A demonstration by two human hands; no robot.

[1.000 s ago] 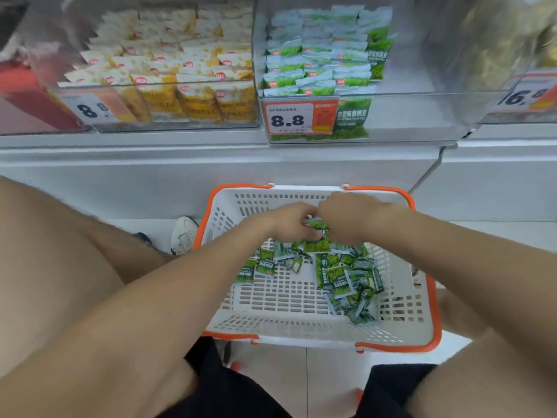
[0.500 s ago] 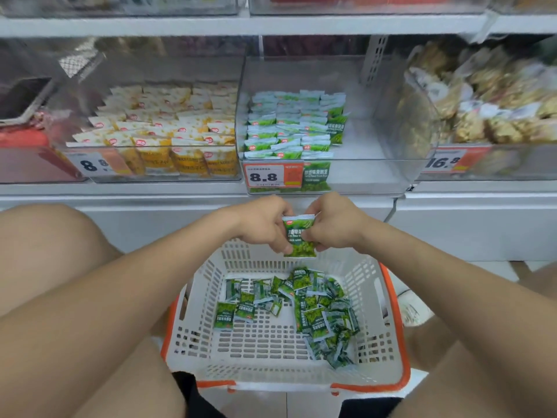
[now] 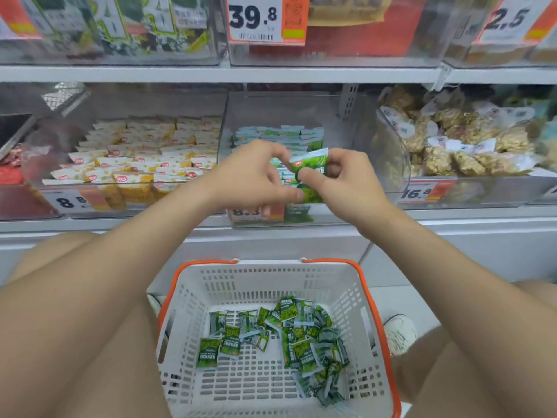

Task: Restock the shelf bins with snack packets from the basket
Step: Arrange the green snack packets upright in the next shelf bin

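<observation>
Left hand (image 3: 253,173) and right hand (image 3: 346,179) pinching small green foil snack packets (image 3: 310,167) before clear plastic shelf bin (image 3: 346,140), white slotted orange-rimmed basket (image 3: 366,300) below

Green stack (image 3: 310,168) up at centre frame, tilted, just before clear bin (image 3: 370,137). Loose packets (image 3: 301,342) strewn in white, orange-rimmed basket (image 3: 271,279), bottom centre.

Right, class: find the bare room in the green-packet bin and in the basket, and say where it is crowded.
Middle bin: bare between the stacked green packets and its right wall. Basket: the near-left floor is free; loose packets crowd the middle and right. The left hand and right hand grip the held packets before the bin.
</observation>
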